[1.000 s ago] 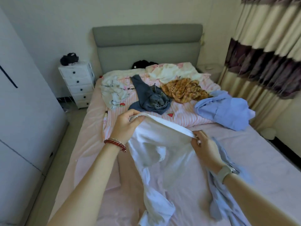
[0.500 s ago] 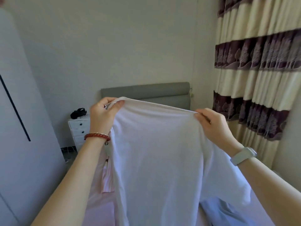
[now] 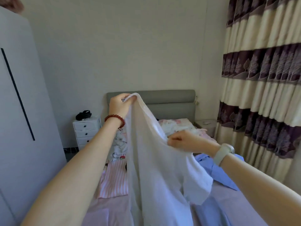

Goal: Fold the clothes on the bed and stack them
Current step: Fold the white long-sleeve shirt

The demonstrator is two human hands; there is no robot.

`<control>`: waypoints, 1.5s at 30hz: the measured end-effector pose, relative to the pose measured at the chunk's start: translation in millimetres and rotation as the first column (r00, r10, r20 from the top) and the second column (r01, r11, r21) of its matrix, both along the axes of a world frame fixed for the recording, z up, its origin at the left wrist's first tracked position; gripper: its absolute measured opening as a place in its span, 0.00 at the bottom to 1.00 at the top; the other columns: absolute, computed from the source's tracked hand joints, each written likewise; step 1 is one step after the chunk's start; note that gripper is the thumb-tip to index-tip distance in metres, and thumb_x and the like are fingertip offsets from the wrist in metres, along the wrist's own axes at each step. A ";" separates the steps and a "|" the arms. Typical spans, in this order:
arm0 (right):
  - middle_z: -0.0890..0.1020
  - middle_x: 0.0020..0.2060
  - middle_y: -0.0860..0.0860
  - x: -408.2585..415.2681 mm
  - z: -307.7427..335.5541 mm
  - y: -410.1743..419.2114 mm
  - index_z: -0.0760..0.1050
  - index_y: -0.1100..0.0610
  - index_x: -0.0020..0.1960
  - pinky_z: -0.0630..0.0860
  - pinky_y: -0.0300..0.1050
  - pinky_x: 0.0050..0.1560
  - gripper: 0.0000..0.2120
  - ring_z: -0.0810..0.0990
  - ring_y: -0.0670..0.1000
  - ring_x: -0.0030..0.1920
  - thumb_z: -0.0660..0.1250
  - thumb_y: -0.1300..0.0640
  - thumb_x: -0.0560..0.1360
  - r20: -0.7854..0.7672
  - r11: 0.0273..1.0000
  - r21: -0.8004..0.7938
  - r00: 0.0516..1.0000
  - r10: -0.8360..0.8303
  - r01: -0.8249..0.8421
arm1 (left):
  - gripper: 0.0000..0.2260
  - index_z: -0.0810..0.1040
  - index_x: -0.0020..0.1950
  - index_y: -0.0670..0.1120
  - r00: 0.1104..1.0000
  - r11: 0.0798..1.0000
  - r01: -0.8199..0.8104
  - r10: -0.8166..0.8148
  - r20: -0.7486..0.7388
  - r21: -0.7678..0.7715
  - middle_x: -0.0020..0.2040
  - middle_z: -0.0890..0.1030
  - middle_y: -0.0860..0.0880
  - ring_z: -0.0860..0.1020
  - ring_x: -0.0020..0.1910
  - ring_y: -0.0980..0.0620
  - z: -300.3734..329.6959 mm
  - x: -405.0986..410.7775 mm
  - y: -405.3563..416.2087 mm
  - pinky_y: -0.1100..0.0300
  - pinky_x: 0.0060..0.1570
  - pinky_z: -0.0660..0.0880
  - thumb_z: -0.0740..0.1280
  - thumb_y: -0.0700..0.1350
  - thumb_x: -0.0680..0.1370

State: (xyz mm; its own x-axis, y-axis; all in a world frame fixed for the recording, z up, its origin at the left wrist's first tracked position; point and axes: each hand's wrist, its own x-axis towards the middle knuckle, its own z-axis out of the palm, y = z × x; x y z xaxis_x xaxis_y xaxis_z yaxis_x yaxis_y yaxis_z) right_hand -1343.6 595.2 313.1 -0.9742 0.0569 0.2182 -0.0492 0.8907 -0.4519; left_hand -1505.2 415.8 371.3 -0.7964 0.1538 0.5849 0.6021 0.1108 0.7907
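Observation:
A white garment (image 3: 156,173) hangs in the air over the bed (image 3: 104,212). My left hand (image 3: 119,105), with a red bead bracelet on the wrist, grips its top edge high up in front of the grey headboard (image 3: 171,98). My right hand (image 3: 184,142), with a pale watch on the wrist, pinches the same edge lower and to the right, so the edge slopes down. A light blue garment (image 3: 216,170) lies on the bed under my right forearm. More crumpled clothes (image 3: 119,145) lie behind the white one, partly hidden by it.
A white wardrobe (image 3: 21,111) stands at the left. A white bedside drawer unit (image 3: 86,129) with a black item (image 3: 83,115) on top stands beside the headboard. Striped curtains (image 3: 263,88) hang along the right. A pink striped cloth (image 3: 114,180) lies on the bed's left.
My right hand has dropped lower and come inward along the white garment's top edge while my left hand stays high. The camera has tilted down a little, and more of the bed shows.

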 end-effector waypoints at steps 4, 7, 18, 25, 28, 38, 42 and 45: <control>0.68 0.23 0.42 29.1 -12.8 27.5 0.67 0.54 0.29 0.62 0.32 0.26 0.19 0.66 0.41 0.26 0.62 0.60 0.78 -0.114 0.884 -0.462 0.985 -0.132 0.066 | 0.06 0.81 0.37 0.51 0.906 0.866 0.424 -0.406 0.122 -0.266 0.31 0.81 0.58 0.77 0.33 0.64 14.4 21.3 -13.5 0.73 0.36 0.72 0.71 0.43 0.73; 0.73 0.24 0.48 45.5 4.4 51.3 0.75 0.60 0.33 0.64 0.33 0.23 0.15 0.69 0.43 0.25 0.63 0.60 0.78 -0.271 0.700 -0.712 0.894 -0.357 0.064 | 0.11 0.83 0.32 0.52 0.894 0.886 0.445 -0.430 0.127 -0.131 0.32 0.81 0.56 0.78 0.32 0.60 24.5 26.6 -25.8 0.69 0.36 0.74 0.70 0.41 0.73; 0.74 0.30 0.39 -1.2 75.2 50.4 0.78 0.54 0.42 0.64 0.32 0.36 0.09 0.70 0.42 0.34 0.61 0.54 0.78 -0.842 0.911 -0.355 0.351 -0.410 0.212 | 0.07 0.80 0.30 0.52 0.960 0.913 0.281 -0.261 -0.105 0.296 0.29 0.74 0.56 0.72 0.30 0.57 63.6 32.6 -17.1 0.67 0.32 0.70 0.72 0.49 0.68; 0.76 0.59 0.52 -113.1 21.6 70.8 0.77 0.49 0.58 0.65 0.47 0.53 0.13 0.70 0.56 0.61 0.56 0.52 0.80 -0.292 0.846 0.147 0.840 -0.458 0.513 | 0.10 0.75 0.54 0.46 0.920 0.821 -0.317 0.388 0.056 -0.474 0.54 0.77 0.43 0.74 0.52 0.43 -38.4 -69.6 6.8 0.55 0.47 0.71 0.64 0.49 0.77; 0.66 0.69 0.53 -129.2 -63.1 60.3 0.65 0.48 0.71 0.60 0.55 0.64 0.20 0.62 0.56 0.68 0.55 0.55 0.79 -0.055 0.892 0.158 0.906 -0.420 0.423 | 0.24 0.65 0.70 0.47 0.908 0.794 -0.236 0.385 0.163 -0.560 0.66 0.68 0.42 0.69 0.64 0.41 -133.7 -65.1 4.1 0.49 0.59 0.69 0.65 0.50 0.76; 0.70 0.65 0.55 53.7 -400.4 -19.0 0.68 0.57 0.69 0.63 0.42 0.63 0.19 0.68 0.55 0.66 0.57 0.63 0.78 0.500 0.948 -0.127 0.844 -0.193 0.292 | 0.16 0.72 0.64 0.42 0.806 0.680 0.239 0.259 0.533 -0.693 0.60 0.74 0.43 0.71 0.61 0.43 -451.6 121.9 -34.4 0.51 0.58 0.69 0.64 0.44 0.76; 0.71 0.64 0.53 139.2 -476.6 -37.9 0.69 0.58 0.68 0.68 0.39 0.57 0.18 0.72 0.53 0.63 0.56 0.62 0.79 0.623 0.930 -0.154 0.763 -0.169 0.332 | 0.16 0.71 0.65 0.43 0.758 0.577 0.453 0.151 0.634 -0.679 0.64 0.72 0.46 0.68 0.64 0.47 -530.9 208.0 -45.3 0.57 0.62 0.66 0.63 0.42 0.77; 0.73 0.64 0.52 177.3 -521.1 -45.1 0.69 0.57 0.68 0.68 0.43 0.59 0.17 0.72 0.53 0.62 0.57 0.60 0.79 0.698 0.917 -0.131 0.691 -0.185 0.378 | 0.17 0.68 0.68 0.46 0.757 0.457 0.559 0.057 0.650 -0.692 0.67 0.69 0.49 0.66 0.66 0.51 -578.2 248.2 -44.7 0.61 0.62 0.66 0.60 0.43 0.78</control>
